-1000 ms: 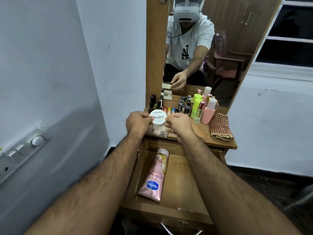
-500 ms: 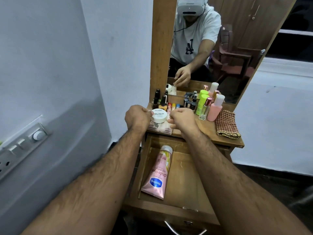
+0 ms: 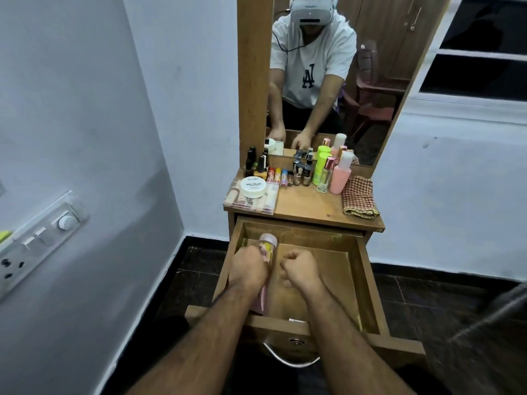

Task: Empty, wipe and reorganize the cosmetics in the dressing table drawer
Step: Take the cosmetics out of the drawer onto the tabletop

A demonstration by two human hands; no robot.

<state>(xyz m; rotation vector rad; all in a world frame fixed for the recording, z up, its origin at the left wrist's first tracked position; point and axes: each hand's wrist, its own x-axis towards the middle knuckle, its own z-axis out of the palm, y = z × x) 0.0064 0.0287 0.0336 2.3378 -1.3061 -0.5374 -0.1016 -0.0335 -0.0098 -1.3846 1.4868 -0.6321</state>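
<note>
A small wooden dressing table (image 3: pixel 310 205) with a tall mirror (image 3: pixel 336 81) is seen from above, set in the corner of a pale room. Its drawer (image 3: pixel 368 280) is pulled fully open. Both bare forearms reach down into the drawer. The left hand (image 3: pixel 249 269) is wrapped around a pink lotion tube (image 3: pixel 268 246), which lies along the drawer's left side with its cap pointing toward the table; the tube's lower end shows below the wrist. The right hand (image 3: pixel 302 269) is curled into a loose fist just beside the left, over the bare drawer floor, and nothing can be seen held in it. On the tabletop, a white round tub (image 3: pixel 253 186) labelled nail polish sits on a clear flat case (image 3: pixel 251 199) at the front left. Behind it stand small dark bottles (image 3: pixel 255 163), short coloured tubes (image 3: pixel 278 175), a lime green bottle (image 3: pixel 320 169) and a pink bottle (image 3: pixel 340 173). A folded checked cloth (image 3: pixel 359 196) lies at the right edge. A switch panel (image 3: pixel 40 238) is fixed to the left wall
</note>
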